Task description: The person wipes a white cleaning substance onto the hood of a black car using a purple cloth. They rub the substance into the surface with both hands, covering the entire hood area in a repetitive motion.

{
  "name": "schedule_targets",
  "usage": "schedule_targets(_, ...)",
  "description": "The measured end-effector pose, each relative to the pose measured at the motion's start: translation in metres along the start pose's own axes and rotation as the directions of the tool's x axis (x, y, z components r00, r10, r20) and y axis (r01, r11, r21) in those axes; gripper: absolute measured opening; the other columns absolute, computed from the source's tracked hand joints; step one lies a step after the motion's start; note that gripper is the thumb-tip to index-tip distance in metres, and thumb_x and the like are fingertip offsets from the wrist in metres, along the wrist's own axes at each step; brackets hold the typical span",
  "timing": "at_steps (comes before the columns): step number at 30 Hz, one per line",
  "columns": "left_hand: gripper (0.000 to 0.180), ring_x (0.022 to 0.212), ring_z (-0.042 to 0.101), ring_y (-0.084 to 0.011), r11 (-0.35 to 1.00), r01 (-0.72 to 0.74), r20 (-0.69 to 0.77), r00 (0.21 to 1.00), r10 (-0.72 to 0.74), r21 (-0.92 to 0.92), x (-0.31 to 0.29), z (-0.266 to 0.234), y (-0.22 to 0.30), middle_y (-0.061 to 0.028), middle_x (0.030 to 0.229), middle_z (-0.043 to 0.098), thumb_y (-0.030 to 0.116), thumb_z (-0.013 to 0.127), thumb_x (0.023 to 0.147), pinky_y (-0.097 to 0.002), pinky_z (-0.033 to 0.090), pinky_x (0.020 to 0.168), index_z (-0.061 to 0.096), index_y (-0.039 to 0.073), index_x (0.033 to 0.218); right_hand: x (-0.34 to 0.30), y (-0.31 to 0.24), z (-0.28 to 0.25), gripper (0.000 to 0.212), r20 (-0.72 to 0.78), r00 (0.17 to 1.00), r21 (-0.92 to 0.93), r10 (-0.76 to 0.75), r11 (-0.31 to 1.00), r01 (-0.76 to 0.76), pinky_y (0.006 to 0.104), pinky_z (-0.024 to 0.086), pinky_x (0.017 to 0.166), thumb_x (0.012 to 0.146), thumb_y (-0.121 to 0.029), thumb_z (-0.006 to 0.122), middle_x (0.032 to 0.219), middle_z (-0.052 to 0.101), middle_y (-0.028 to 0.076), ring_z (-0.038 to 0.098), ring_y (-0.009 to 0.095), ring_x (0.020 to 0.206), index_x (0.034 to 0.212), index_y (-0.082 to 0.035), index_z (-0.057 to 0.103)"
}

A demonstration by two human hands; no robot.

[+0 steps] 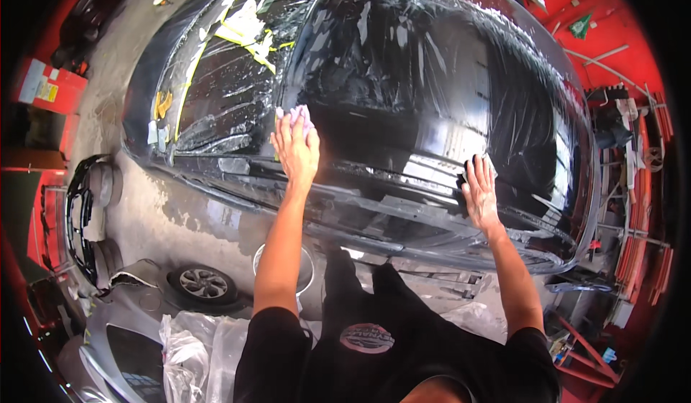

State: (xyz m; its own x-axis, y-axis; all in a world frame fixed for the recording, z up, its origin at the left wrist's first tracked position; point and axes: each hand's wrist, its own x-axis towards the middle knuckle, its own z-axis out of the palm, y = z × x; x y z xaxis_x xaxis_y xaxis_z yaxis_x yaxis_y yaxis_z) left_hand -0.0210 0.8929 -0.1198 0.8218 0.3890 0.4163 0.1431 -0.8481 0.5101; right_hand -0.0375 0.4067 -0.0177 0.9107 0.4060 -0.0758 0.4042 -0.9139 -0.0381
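The left hand (295, 147) lies palm-down on the dark car roof (403, 93), fingers spread flat over a small pink cloth (304, 117). The cloth sits under the fingertips and shows just beyond them; the grip presses it flat, not closed around it. The right hand (479, 190) rests open and flat on the roof near its edge, well apart from the cloth, fingers extended; whether anything lies under it cannot be told. The roof is wet and covered with clear film (504, 79). Yellow tape (248, 39) crosses the glass beyond the cloth. A white bucket (308, 270) stands on the floor below the left forearm
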Motion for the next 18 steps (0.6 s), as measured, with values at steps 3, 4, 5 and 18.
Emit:
schedule_targets(3, 0.041, 0.138, 0.056, -0.0408, 0.99, -0.131, -0.083, 0.988, 0.127, -0.042, 0.005, -0.009, 0.009, -0.0157, 0.143, 0.064, 0.027, 0.084, 0.09, -0.0558, 0.041, 0.117, 0.075, 0.007, 0.124, 0.084, 0.02, -0.004, 0.062, -0.049, 0.991, -0.039, -0.122, 0.992, 0.12, 0.0552, 0.015, 0.135, 0.114, -0.028, 0.046, 0.178, 0.022, 0.024, 0.017, 0.045, 0.165, 0.168, 0.001, 0.033)
schedule_targets(4, 0.039, 0.137, 0.057, -0.041, 0.99, -0.131, -0.081, 0.989, 0.127, -0.05, 0.008, -0.009, 0.006, -0.016, 0.142, 0.064, 0.027, 0.084, 0.09, -0.0551, 0.042, 0.117, 0.075, 0.006, 0.122, 0.129, 0.029, 0.002, 0.062, -0.082, 0.985, -0.015, -0.151, 0.989, 0.15, 0.0554, 0.016, 0.134, 0.115, -0.028, 0.046, 0.177, 0.023, 0.024, 0.019, 0.045, 0.165, 0.167, 0.001, 0.033)
schedule_targets(5, 0.037, 0.136, 0.057, -0.0412, 0.988, -0.129, -0.069, 0.99, 0.123, -0.083, 0.005, -0.006, 0.009, -0.0163, 0.141, 0.064, 0.026, 0.084, 0.091, -0.0544, 0.043, 0.116, 0.075, 0.005, 0.12, 0.176, 0.051, 0.01, 0.061, -0.148, 0.972, -0.116, -0.184, 0.979, 0.168, 0.0561, 0.019, 0.133, 0.115, -0.03, 0.045, 0.176, 0.027, 0.024, 0.022, 0.046, 0.163, 0.167, 0.001, 0.035)
schedule_targets(18, 0.035, 0.116, 0.066, -0.0379, 0.97, -0.161, -0.424, 0.903, 0.07, -0.183, -0.011, -0.03, -0.002, -0.0156, 0.128, 0.067, 0.006, 0.08, 0.089, -0.0488, 0.053, 0.1, 0.077, 0.01, 0.124, 0.228, 0.013, 0.005, 0.048, -0.356, 0.872, 0.014, -0.336, 0.931, 0.364, 0.0479, 0.021, 0.132, 0.115, -0.032, 0.049, 0.167, 0.048, 0.016, 0.036, 0.034, 0.16, 0.158, -0.012, 0.057)
